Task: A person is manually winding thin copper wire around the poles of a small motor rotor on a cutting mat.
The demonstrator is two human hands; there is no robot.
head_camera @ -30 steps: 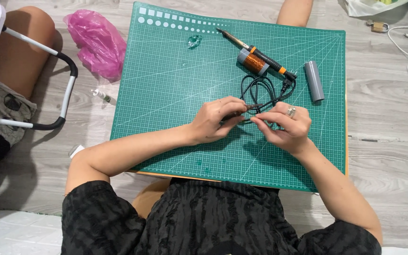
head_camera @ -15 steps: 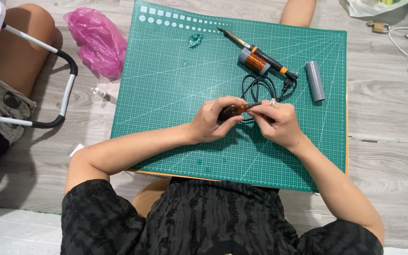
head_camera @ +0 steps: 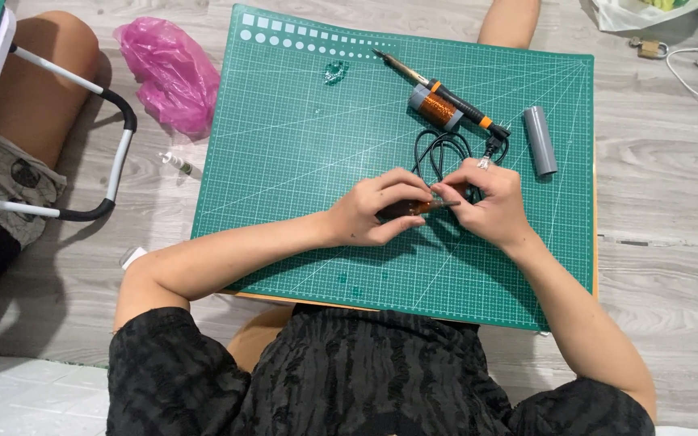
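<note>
Both hands mid-mat on green cutting mat [head_camera: 284,161]: left hand [head_camera: 377,208] and right hand [head_camera: 490,202] pinched closed on small dark copper-tinted part [head_camera: 410,209]. Black cable [head_camera: 434,153] just above; soldering iron [head_camera: 438,87], copper wire spool [head_camera: 435,107], grey cylinder [head_camera: 540,140] beyond.

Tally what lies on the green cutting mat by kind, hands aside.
Soldering iron: 1
Copper wire spool: 1
Grey cylinder: 1
Black cable: 1
Small dark piece held in both hands: 1
Total: 5
</note>
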